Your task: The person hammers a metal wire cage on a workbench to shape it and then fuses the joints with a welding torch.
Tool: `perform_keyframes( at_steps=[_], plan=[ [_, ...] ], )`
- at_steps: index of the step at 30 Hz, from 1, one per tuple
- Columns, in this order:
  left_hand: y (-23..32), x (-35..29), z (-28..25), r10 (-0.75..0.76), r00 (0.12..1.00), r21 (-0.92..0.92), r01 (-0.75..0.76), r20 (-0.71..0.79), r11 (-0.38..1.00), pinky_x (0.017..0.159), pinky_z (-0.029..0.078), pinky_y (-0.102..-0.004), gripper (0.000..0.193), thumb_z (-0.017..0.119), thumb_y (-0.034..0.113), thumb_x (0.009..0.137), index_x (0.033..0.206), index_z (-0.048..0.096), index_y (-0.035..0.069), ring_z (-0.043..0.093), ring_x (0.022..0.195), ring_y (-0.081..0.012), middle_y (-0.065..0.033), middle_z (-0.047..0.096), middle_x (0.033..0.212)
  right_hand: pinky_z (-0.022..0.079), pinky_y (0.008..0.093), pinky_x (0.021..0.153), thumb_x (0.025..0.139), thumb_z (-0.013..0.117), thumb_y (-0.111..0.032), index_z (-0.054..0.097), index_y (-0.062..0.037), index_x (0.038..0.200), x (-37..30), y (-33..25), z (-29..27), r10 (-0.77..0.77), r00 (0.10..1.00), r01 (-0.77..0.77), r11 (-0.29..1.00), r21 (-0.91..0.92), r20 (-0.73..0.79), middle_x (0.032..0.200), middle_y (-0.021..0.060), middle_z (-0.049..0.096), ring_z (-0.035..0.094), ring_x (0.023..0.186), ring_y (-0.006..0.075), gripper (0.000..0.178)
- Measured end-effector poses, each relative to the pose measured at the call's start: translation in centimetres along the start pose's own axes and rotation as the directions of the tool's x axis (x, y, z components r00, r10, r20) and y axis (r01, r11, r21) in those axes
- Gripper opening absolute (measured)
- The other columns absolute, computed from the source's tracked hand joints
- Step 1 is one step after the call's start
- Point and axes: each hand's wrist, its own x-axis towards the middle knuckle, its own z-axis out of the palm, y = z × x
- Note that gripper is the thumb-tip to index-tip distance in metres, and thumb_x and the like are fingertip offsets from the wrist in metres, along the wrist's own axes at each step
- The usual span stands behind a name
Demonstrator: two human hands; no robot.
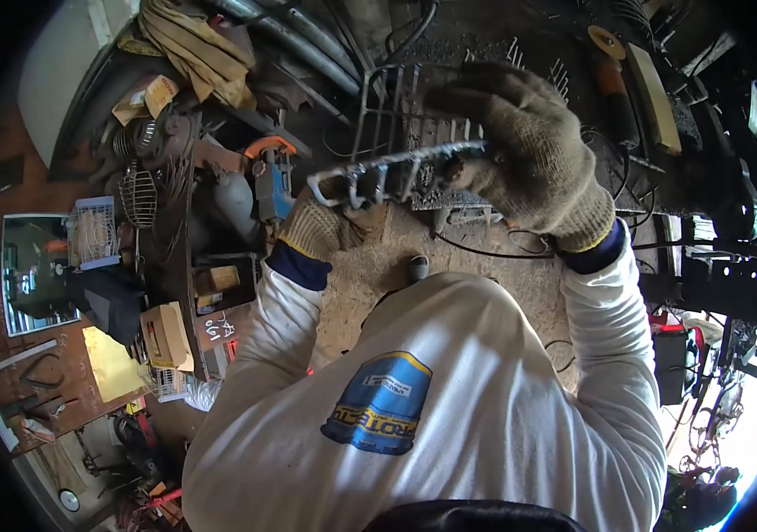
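The biggest patch of the view is taken up by a white shirt (485, 381), its long sleeves reaching up both sides. Below, a stretch of pale, worn floor (352, 301) is shown, and beyond it a dark work surface (476, 44) is littered with metal bits. And here, right in the middle, a bare metal frame (369, 167) of bars and rungs is held up in front of the shirt, above the floor's far edge! Its right end is gripped by the right hand (529, 151), covered by a brown knitted glove, with the thumb bent in at the bar. The left end is met from below by the left hand (314, 226), gloved alike; its fingers are partly hidden by the bars, so how tightly they are closed cannot be told. At the upper left, a tan cloth (196, 44) is heaped; at the far left, a shiny rectangular panel (41, 288) is set flat. Over on the right, an orange grinder (611, 80) is laid near a pale block (653, 97). Beside the left hand, an orange and blue tool (274, 188) is seen. Smallest of all, a dark shoe (417, 268) is glimpsed below the frame.
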Motion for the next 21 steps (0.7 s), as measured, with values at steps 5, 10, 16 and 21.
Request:
perform_keyframes(
  at_steps=[5, 10, 16, 21],
  plan=[
    [-1.8, 0.3, -0.9, -0.097, 0.993, -0.151, 0.106, 0.065, 0.983, 0.051, 0.058, -0.0301, 0.047, 0.053, 0.033, 0.096, 0.117, 0.059, -0.008, 0.072, 0.076, -0.0264, -0.027, 0.068, 0.103, 0.053, 0.039, 0.076, 0.091, 0.07, -0.027, 0.068, 0.0009, 0.111, -1.0, 0.2, -0.4, 0.14, 0.973, -0.192, 0.934, 0.302, 0.185, 0.093, 0.0163, 0.068, 0.067, 0.085, 0.032, 0.034],
    [-3.0, -0.2, 1.6, -0.121, 0.992, -0.004, 0.121, 0.028, 0.993, 0.05, 0.056, -0.025, 0.049, 0.049, 0.041, 0.101, 0.132, 0.055, 0.004, 0.072, 0.09, -0.0212, -0.0257, 0.061, 0.125, 0.053, 0.0347, 0.073, 0.089, 0.071, -0.019, 0.069, -0.0016, 0.11, -2.0, -0.4, -0.9, 0.386, 0.892, -0.447, 0.831, 0.332, 0.236, 0.09, 0.0147, 0.07, 0.068, 0.081, 0.0264, 0.028],
    [-4.4, 0.0, 4.6, -0.026, 0.971, 0.307, 0.101, -0.238, 0.946, 0.04, 0.051, -0.0258, 0.062, 0.044, 0.057, 0.098, 0.116, 0.061, 0.0, 0.069, 0.065, -0.022, -0.0216, 0.068, 0.096, 0.053, 0.031, 0.075, 0.09, 0.071, -0.018, 0.07, -0.0042, 0.11, -2.5, -0.7, -1.6, 0.583, 0.726, -0.687, 0.593, 0.42, 0.363, 0.089, 0.0091, 0.072, 0.066, 0.08, 0.0124, 0.024],
    [-4.7, -1.4, 7.2, 0.071, 0.898, 0.615, 0.238, -0.435, 0.752, 0.036, 0.045, -0.0275, 0.092, 0.03, 0.085, 0.085, 0.102, 0.062, 0.0, 0.063, 0.054, -0.0215, -0.0154, 0.067, 0.077, 0.053, 0.0291, 0.075, 0.092, 0.069, -0.02, 0.07, -0.0022, 0.112, -3.3, -0.9, -1.7, 0.644, 0.688, -0.713, 0.513, 0.478, 0.335, 0.089, 0.0055, 0.072, 0.063, 0.081, 0.0096, 0.026]
  ],
)
